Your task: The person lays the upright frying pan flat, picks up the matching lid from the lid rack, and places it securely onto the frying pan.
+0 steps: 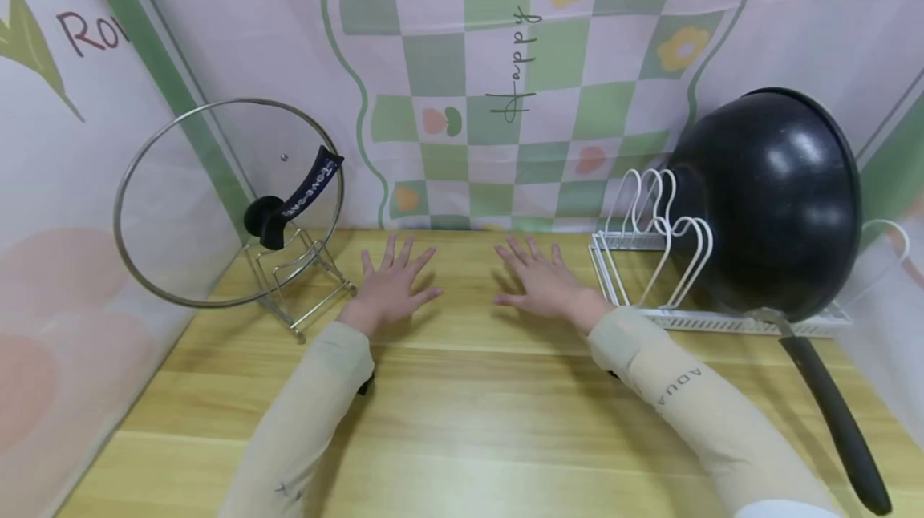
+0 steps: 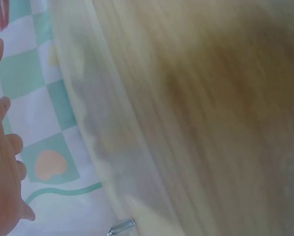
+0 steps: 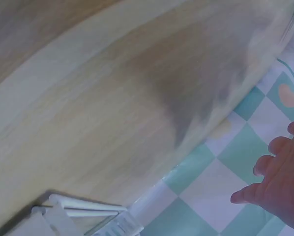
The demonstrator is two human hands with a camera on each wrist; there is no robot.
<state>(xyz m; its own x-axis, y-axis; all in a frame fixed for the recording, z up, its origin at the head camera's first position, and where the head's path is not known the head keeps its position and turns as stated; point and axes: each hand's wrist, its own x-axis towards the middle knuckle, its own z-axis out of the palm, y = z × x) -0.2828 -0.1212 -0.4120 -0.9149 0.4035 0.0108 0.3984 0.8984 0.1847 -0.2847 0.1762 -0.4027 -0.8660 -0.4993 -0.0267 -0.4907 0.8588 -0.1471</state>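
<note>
Both hands hover palm down over the wooden table with fingers spread, and neither holds anything. The left hand (image 1: 390, 289) is nearest a small metal wire rack (image 1: 289, 317) on its left. In that rack stands a round glass lid (image 1: 195, 205) with a metal rim and a black handle (image 1: 310, 185). My right hand (image 1: 541, 281) is just left of a white wire rack (image 1: 613, 277). A black wok (image 1: 765, 197) leans on its side in the white rack, its long handle (image 1: 837, 422) pointing toward the front right. Shadows of the hands show in both wrist views.
The wooden table (image 1: 462, 422) meets a checked green and white curtain (image 1: 498, 125) at the back. A printed sheet (image 1: 65, 205) hangs along the left side. The wok handle reaches out over the table's right front.
</note>
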